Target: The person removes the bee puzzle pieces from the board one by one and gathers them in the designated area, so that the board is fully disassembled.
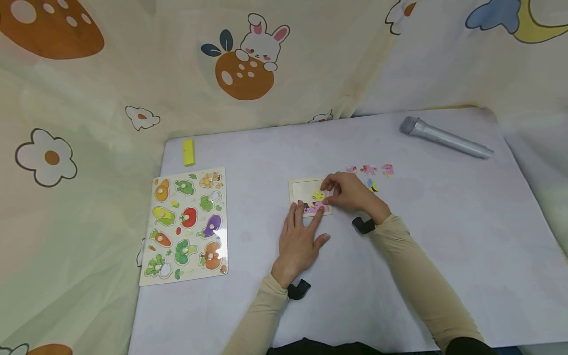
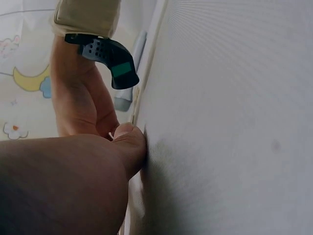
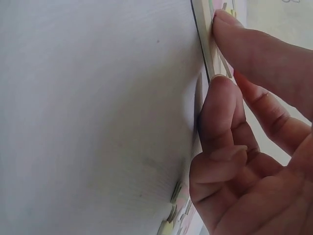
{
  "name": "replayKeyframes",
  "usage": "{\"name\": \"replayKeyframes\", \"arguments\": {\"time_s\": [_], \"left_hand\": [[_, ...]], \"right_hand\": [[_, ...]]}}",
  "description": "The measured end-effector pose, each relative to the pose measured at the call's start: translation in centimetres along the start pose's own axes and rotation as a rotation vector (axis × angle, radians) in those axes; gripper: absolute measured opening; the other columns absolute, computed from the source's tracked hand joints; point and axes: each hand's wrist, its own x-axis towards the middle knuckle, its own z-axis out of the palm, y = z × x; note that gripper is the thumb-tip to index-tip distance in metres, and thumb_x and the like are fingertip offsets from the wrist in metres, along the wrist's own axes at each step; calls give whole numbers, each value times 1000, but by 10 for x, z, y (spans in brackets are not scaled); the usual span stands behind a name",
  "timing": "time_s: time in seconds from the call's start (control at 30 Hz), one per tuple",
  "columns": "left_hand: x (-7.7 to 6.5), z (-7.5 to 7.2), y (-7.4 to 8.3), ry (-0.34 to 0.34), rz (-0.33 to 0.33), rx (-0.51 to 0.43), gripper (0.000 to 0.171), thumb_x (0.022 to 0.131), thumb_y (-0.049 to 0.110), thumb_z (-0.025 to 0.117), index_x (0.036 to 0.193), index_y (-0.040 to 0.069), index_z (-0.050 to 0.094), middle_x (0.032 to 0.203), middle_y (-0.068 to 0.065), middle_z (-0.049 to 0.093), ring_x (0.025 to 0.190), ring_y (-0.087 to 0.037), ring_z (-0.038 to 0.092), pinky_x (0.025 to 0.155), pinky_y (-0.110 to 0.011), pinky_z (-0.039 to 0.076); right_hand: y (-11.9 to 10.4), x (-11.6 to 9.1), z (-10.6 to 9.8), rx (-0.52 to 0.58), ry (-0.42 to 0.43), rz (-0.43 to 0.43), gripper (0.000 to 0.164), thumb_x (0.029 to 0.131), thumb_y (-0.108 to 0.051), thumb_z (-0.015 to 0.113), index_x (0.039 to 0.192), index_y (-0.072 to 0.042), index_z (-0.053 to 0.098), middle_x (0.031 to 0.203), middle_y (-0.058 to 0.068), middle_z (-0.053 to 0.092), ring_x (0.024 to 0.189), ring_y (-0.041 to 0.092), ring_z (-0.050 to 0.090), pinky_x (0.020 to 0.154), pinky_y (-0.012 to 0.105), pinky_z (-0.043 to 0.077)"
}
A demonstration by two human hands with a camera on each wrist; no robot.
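Observation:
A small wooden jigsaw tray (image 1: 306, 180) lies before me, its lower part filled with pink pieces (image 1: 311, 208) and a yellow piece (image 1: 318, 195) above them. My left hand (image 1: 298, 245) rests flat with spread, straight fingers, the tips on the tray's near edge. Over the tray's right side, my right hand (image 1: 352, 191) bends its thumb and fingers. In the right wrist view this hand (image 3: 244, 147) pinches a thin puzzle piece (image 3: 224, 66) at the tray's rim; its picture is hidden. Loose pink puzzle pieces (image 1: 369, 169) lie beyond the right hand, with another piece (image 1: 372, 185) nearer.
To the left lies a vegetable knob puzzle board (image 1: 197, 272), a yellow block (image 1: 188, 152) behind it. A grey microphone (image 1: 448, 138) lies at the back right. The white-covered table (image 1: 186, 320) meets a patterned cloth (image 1: 177, 84) at the back and left.

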Motion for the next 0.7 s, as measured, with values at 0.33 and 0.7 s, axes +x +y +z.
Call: {"name": "replayKeyframes", "arguments": {"time_s": [0.33, 0.7], "left_hand": [[0, -1, 1, 2, -1, -6, 69, 105, 58, 55, 166, 33, 37, 173, -24, 19, 163, -41, 14, 129, -49, 28], [-1, -2, 2, -6, -6, 4, 68, 105, 58, 55, 166, 33, 36, 174, -23, 18, 163, -41, 14, 129, -49, 28]], "right_hand": [[0, 0, 2, 41, 3, -23, 28, 86, -6, 88, 109, -6, 72, 101, 11, 74, 83, 19, 71, 78, 37, 57], [4, -2, 3, 24, -16, -67, 29, 87, -6, 87, 113, -5, 75, 98, 7, 77, 83, 16, 71, 79, 35, 56]]}}
